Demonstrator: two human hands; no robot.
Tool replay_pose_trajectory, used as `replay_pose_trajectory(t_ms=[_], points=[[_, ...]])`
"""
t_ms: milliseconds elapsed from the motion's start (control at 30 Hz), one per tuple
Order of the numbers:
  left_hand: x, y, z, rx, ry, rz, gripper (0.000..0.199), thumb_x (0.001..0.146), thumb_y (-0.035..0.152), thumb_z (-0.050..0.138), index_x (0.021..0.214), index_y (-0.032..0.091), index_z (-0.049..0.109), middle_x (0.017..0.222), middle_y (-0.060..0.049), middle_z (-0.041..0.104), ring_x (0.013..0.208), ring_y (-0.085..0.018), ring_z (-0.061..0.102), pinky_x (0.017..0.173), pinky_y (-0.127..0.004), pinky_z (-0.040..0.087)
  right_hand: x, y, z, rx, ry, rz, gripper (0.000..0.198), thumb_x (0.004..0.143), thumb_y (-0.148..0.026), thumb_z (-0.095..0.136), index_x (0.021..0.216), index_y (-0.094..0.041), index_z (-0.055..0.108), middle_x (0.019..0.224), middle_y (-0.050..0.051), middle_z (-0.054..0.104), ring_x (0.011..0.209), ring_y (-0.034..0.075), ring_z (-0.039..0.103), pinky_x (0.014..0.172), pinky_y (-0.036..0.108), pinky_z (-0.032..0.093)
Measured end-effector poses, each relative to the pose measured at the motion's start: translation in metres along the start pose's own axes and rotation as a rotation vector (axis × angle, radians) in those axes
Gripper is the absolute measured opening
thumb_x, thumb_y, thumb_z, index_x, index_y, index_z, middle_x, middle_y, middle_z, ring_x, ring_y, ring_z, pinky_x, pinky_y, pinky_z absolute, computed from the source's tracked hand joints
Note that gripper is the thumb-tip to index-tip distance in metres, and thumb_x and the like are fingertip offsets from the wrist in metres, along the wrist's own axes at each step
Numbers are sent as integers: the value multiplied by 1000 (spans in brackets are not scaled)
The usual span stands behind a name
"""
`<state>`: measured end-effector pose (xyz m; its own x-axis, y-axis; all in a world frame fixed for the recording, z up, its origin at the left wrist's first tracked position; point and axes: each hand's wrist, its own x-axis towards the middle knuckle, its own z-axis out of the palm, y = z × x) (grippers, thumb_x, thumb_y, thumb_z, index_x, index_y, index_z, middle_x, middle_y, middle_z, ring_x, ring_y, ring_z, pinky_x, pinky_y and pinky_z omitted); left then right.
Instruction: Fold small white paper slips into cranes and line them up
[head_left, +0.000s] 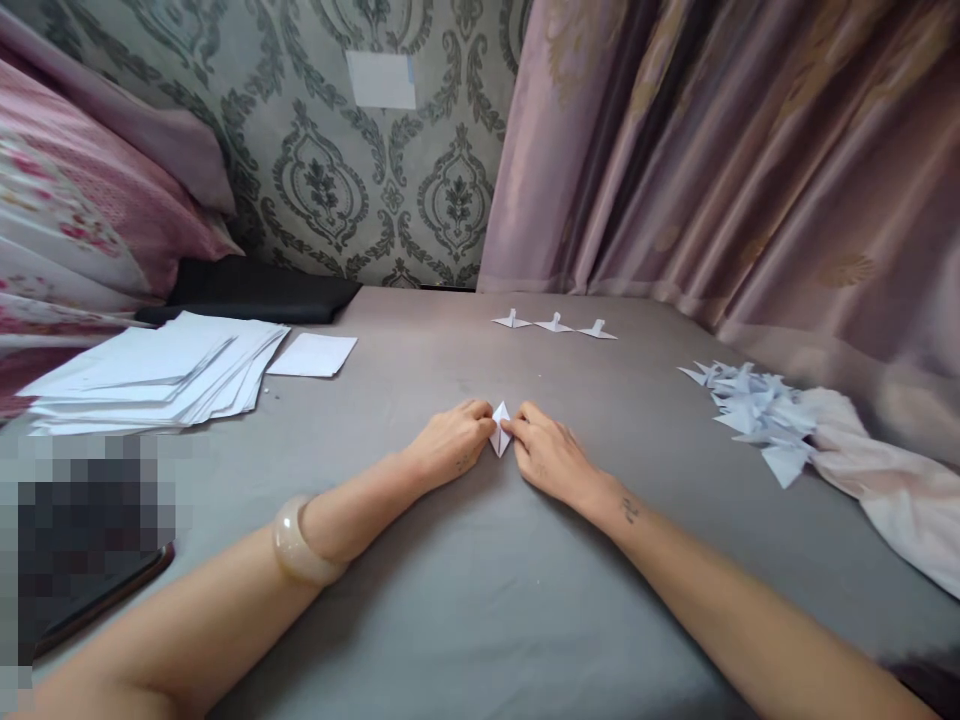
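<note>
A small white folded paper [501, 438], diamond-shaped with a crease down its middle, lies on the grey cloth between my hands. My left hand [452, 440] grips its left edge with curled fingers. From the other side my right hand [551, 450] pinches the right edge, its thumb or fingertip resting on the paper's face. The undersides of the fingers are hidden. A pale bangle [295, 540] circles my left forearm.
Three folded paper birds [556, 323] stand in a row farther back. A heap of folded paper birds [765, 405] lies at right beside pale fabric [885, 470]. At left are a stack of white sheets [172, 370], smaller squares [313, 355] and a dark, partly pixelated device [97, 600].
</note>
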<state>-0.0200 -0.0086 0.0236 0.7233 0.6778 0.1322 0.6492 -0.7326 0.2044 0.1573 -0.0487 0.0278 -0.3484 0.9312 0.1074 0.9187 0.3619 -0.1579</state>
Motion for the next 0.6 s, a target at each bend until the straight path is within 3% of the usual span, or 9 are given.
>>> replay_pose_trajectory(t_ms=[200,433,600], points=[[-2,-6,5,86,6,116,30,95,17,35,107,18,61,110,-9,59,102,-21,54,70,-26,47,8,-2,8,77,109,84,33,95,-24,35,114,-24,63,93,5,57,82,16,56,70,24,37],[-2,-10,7,122,14,180,27,92,15,40,108,17,61,102,-8,60,91,-20,53,70,-27,46,25,7,7,132,33,148,29,91,-27,45,107,-30,70,97,4,62,89,16,58,74,24,39],[-1,-10,7,164,36,228,24,90,13,43,101,14,64,105,-11,61,95,-22,52,79,-31,45,27,18,11,199,45,158,27,89,-33,49,106,-37,70,100,3,62,91,17,59,77,26,41]])
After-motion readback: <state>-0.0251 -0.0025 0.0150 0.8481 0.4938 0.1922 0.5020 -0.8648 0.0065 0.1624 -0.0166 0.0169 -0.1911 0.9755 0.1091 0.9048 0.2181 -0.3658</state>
